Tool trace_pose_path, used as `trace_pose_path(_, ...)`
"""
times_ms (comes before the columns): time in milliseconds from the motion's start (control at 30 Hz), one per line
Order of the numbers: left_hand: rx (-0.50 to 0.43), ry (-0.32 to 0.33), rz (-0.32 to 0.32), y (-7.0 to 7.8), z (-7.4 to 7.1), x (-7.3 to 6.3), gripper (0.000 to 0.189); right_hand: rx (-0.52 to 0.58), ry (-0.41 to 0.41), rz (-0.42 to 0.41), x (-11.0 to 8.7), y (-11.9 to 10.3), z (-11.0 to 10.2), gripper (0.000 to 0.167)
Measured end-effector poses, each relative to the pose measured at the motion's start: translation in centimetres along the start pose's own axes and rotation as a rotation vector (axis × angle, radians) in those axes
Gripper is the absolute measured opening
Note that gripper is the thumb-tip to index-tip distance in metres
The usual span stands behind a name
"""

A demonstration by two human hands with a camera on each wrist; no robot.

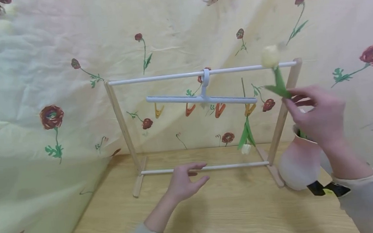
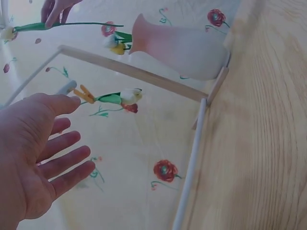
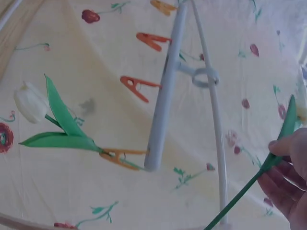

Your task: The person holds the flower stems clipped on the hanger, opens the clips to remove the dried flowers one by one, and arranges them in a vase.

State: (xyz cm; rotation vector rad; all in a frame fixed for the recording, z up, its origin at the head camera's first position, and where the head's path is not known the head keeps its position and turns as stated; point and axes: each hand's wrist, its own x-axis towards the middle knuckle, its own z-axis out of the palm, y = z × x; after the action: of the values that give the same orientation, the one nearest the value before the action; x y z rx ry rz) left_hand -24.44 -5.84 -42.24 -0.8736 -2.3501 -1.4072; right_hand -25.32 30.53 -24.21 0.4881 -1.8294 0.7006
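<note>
Pinching right hand [image 1: 321, 116]: grips pale tulip [image 1: 278, 75], bloom up
Left hand [image 1: 184, 181]: fingers apart, above tabletop [image 1: 241, 206]
Hanger [image 1: 178, 99]: end clip [image 1: 249, 110] holds white tulip [image 3: 64, 115], bloom down

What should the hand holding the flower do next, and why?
Maybe the right hand should turn its held tulip bloom-down. It points bloom-up now, while the hanging tulip dangles bloom-down from the yellow-orange clip at one end of the hanger. The three other clips hold no flowers, so flipping it would probably ready it for one of them.
</note>
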Motion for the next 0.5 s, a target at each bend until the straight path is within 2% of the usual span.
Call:
trace_pose_path(133, -0.020, 0.000, -0.010, -0.3, 0.9, 0.5, 0.035, 0.031, 0.117, 0.111, 0.9, 1.5, -1.2, 0.024)
trace_pose_path(267, -0.028, -0.020, -0.033, -0.4, 1.5, 1.0, 0.037, -0.010, 0.195, 0.242, 1.2, 2.3, -2.4, 0.027)
trace_pose_path(367, -0.045, -0.012, -0.054, -0.4, 1.9, 1.1, 0.038, -0.073, 0.212, 0.309, 1.1, 2.8, -2.9, 0.028)
trace_pose_path(500, -0.065, 0.013, -0.084, -0.7, 2.5, 1.1, 0.041, -0.087, 0.216, 0.343, 0.6, 3.7, -2.9, 0.029)
